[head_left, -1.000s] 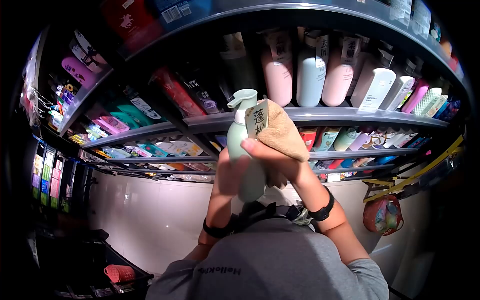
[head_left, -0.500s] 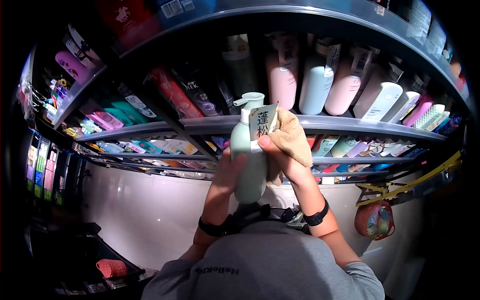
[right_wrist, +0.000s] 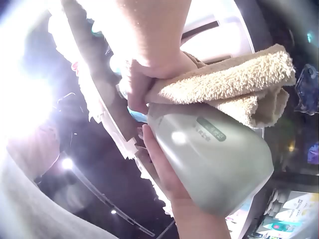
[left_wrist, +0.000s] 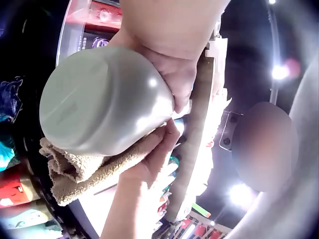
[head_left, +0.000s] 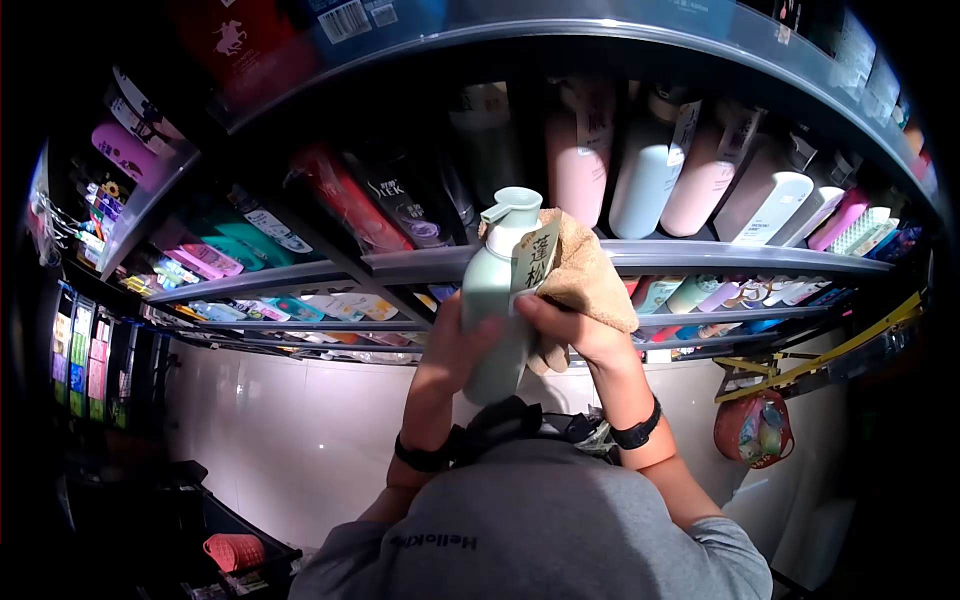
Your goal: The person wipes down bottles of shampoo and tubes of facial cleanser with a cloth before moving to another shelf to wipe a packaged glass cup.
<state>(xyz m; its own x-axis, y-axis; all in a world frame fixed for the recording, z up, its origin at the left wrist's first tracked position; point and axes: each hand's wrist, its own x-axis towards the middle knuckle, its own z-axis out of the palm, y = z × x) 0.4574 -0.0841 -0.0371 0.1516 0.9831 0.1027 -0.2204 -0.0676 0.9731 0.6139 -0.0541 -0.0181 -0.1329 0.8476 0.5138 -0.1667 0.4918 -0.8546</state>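
Observation:
A pale green pump bottle (head_left: 490,285) stands tilted between the two hands in the head view, its pump head at the top. A paper tag with large dark characters (head_left: 538,255) hangs at its neck. My left hand (head_left: 452,345) grips the bottle's left side; in the left wrist view the bottle's broad base faces the camera. With my right hand (head_left: 578,325) I hold a folded tan towel (right_wrist: 229,79) against the bottle's other side, the thumb near the tag's lower end. The towel hides part of the right fingers.
Behind the hands, a shelf (head_left: 690,255) holds pink bottles (head_left: 580,170), a light blue bottle (head_left: 645,185) and white ones. Lower shelves carry many packages. A red basket (head_left: 752,430) is at the right beside a yellow folding frame (head_left: 830,345). Pale tiled floor (head_left: 290,420) lies below.
The bottle has tilted and its top has shifted slightly right, with the pump nozzle and tag turned. Both hands stay on the bottle and towel; the left hand looks blurred throughout.

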